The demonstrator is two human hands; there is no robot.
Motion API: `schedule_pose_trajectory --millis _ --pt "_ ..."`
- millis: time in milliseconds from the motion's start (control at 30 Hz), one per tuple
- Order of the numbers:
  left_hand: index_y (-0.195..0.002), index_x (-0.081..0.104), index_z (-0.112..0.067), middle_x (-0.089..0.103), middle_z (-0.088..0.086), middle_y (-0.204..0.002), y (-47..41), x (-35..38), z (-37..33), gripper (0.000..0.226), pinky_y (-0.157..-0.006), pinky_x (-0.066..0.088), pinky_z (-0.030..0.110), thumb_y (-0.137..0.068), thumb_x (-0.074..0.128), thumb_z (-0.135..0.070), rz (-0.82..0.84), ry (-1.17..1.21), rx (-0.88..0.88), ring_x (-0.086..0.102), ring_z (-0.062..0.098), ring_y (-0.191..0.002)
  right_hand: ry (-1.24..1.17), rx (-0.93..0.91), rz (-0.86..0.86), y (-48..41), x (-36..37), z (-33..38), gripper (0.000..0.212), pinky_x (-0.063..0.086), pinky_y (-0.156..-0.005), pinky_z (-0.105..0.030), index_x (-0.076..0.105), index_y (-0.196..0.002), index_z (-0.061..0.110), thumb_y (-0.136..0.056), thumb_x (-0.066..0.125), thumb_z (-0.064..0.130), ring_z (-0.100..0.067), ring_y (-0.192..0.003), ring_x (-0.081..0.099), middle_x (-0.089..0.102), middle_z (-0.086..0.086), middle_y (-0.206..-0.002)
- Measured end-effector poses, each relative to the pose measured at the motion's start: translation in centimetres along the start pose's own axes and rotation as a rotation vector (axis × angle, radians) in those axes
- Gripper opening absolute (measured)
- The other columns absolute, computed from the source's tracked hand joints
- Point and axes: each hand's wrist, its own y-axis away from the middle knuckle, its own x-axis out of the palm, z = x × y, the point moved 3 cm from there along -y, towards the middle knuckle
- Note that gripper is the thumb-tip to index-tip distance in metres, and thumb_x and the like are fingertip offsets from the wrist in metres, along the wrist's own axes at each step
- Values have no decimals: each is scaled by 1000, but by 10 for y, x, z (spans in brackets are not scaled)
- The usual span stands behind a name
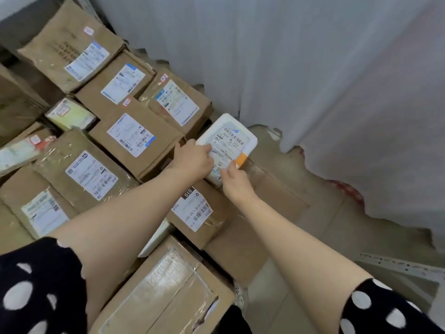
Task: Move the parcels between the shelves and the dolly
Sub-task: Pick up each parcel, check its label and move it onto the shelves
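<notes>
While white parcel (230, 135) extends beyond them, left hand (192, 160), right hand (234, 180) pinch near edge.

Parcel storeroom: stacked labelled cardboard boxes (130, 138), bare floor (313, 213), peeling wall (337, 92).

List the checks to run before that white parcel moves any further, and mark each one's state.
1. Left hand holds the white parcel at its left edge: ok.
2. Right hand pinches its near edge, by the orange stripe: ok.
3. Label faces up: ok.
4. Parcel lifted free of the brown box under its near end: cannot tell.
5. Place ready to receive it: cannot tell, no dolly plainly in view.
</notes>
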Motion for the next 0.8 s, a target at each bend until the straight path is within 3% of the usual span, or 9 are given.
schedule_pose_trajectory --millis 100,167,267,400,567,667,800 --pt "-112 54 -8 45 15 -115 -7 10 6 29 -101 30 41 -94 38 -24 9 14 -47 44 33 -112 -17 -28 34 -8 13 0 54 35 -108 -45 23 -149 13 -100 33 34 -33 -125 43 36 -21 -144" --pt "-120 51 -4 39 19 -129 -10 15 9 35 -100 32 39 -96 37 -25 6 19 -57 39 34 -119 -2 -40 49 -9 18 2 56 32 -110 -45 17 -151 12 -101 32 33 -34 -130 39 30 -22 -147" --pt "-140 40 -5 17 19 -154 -9 19 10 46 -113 22 39 -99 33 -26 26 -27 -33 23 31 -139 71 -29 58 -10 19 1 59 29 -112 -40 6 -153 11 -103 28 33 -34 -136 31 22 -21 -152" --pt "-144 30 -3 16 18 -155 -1 17 11 51 -111 24 40 -99 31 -27 103 -61 -58 25 31 -139 85 -19 56 -1 10 0 54 35 -105 -40 18 -150 15 -102 28 36 -34 -129 40 38 -20 -145" --pt "-150 22 -19 19 14 -156 37 -11 2 58 -112 24 43 -96 36 -31 84 -159 -26 28 32 -137 99 -12 -4 44 -21 2 45 38 -100 -40 40 -136 17 -98 37 41 -31 -125 46 48 -12 -136" --pt "-149 25 -28 29 7 -151 71 -31 -13 61 -111 26 46 -91 43 -33 85 -187 6 36 29 -133 200 6 -23 82 -47 3 57 36 -102 -35 39 -139 11 -92 52 42 -26 -132 40 41 -11 -143" --pt "-151 18 -33 26 4 -153 130 -53 -34 67 -110 30 48 -89 45 -35 105 -177 68 27 27 -140 337 4 -101 145 -74 6 72 43 -101 -37 45 -138 20 -76 68 47 -24 -125 49 49 -7 -138"
